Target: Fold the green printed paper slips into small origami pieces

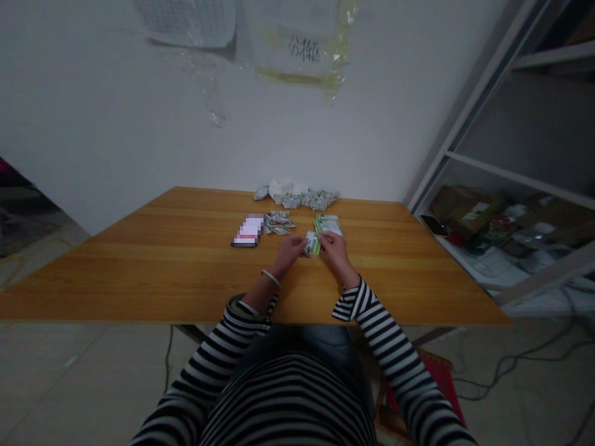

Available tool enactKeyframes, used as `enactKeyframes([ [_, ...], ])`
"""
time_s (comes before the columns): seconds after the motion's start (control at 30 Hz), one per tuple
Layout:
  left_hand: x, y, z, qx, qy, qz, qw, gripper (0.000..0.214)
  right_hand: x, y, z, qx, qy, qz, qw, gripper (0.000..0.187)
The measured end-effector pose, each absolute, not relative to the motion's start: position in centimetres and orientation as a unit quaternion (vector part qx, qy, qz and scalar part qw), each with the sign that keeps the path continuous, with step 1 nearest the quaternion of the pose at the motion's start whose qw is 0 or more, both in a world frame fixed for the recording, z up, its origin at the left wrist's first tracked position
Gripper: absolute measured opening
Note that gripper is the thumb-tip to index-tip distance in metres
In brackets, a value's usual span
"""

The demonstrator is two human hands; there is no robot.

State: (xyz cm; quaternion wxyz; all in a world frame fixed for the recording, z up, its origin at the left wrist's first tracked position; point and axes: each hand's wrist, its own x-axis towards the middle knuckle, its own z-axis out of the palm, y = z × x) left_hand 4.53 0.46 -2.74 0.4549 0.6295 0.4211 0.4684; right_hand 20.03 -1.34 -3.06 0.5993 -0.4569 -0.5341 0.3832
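Observation:
Between my two hands is a small green and white packet (312, 243), held just above the wooden table (195, 279). My left hand (290, 251) pinches its left edge, and my right hand (335, 251) pinches its right edge. Right behind my right hand lies a stack of flat green and white packets (329, 223), partly hidden by the fingers. Several loose packets (279, 222) lie beyond my left hand. What is printed on the packet is too small to read.
A phone (249, 230) with a blurred screen lies left of the loose packets. Along the wall is a row of crumpled packets (318, 199) with a white crumpled piece (280, 189). A shelf rack (520, 179) stands at the right. Below it, a red stool (437, 378) is partly under the table.

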Motion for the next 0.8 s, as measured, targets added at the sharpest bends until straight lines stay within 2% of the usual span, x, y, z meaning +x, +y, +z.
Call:
enactKeyframes([
  [0.1, 4.4, 0.7, -2.7, 0.621, 0.429, 0.495, 0.430, 0.021, 19.8, -1.7, -3.0, -0.443, -0.539, 0.405, 0.590, 0.045],
  [0.23, 3.4, 1.2, -2.7, 0.608, 0.448, 0.530, 0.386, 0.023, 19.2, -2.5, -2.6, -0.398, -0.577, 0.473, 0.534, 0.048],
  [0.37, 3.3, 1.0, -2.4, 0.634, 0.436, 0.507, 0.387, 0.019, 20.1, -2.7, -2.0, -0.376, -0.585, 0.495, 0.521, 0.046],
  [0.47, 3.6, 0.8, -2.0, 0.654, 0.423, 0.486, 0.397, 0.015, 21.5, -2.6, -1.6, -0.370, -0.600, 0.501, 0.502, 0.052],
  [0.57, 3.8, 0.7, -1.7, 0.656, 0.417, 0.483, 0.402, 0.011, 22.1, -2.6, -1.7, -0.370, -0.625, 0.507, 0.464, 0.044],
  [0.63, 3.7, 0.7, -1.8, 0.646, 0.420, 0.493, 0.403, 0.016, 22.0, -2.6, -1.9, -0.374, -0.637, 0.505, 0.447, 0.040],
  [0.8, 3.4, 0.4, -2.1, 0.619, 0.430, 0.499, 0.428, 0.047, 21.0, -2.6, -2.4, -0.376, -0.646, 0.490, 0.448, 0.037],
])
